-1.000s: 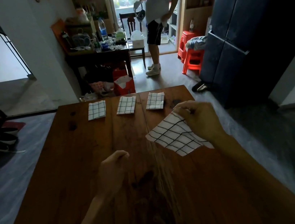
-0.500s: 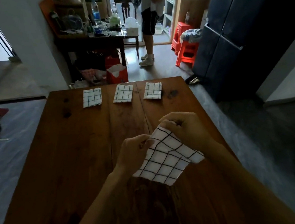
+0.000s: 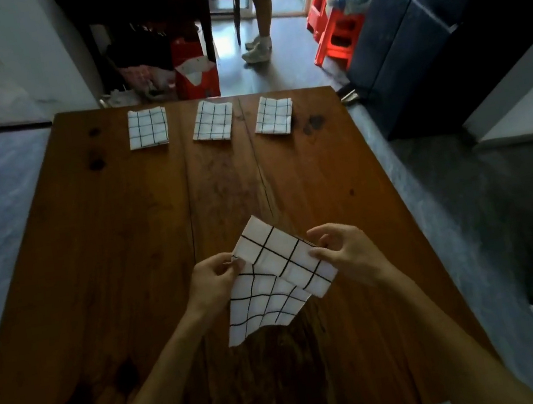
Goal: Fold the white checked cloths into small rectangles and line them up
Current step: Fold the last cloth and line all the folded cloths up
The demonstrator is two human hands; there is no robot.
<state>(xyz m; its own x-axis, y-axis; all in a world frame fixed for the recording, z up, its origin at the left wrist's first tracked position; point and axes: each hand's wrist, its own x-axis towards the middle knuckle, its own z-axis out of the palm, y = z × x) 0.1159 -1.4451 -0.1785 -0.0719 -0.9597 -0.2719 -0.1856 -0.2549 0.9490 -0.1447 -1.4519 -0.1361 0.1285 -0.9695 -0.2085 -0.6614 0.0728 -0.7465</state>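
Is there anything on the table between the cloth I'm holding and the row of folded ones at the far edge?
Nothing visible. Bare table lies between the cloth, gripped by left hand and right hand, and the folded cloths.

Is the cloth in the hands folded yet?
Partly folded: the cloth has one flap doubled over, its lower part hanging loose, pinched by left hand and right hand.

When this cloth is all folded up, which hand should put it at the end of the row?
Probably the right hand. The only free space in the row is right of the third folded cloth, on that hand's side. Both hands pinch the unfolded cloth now.
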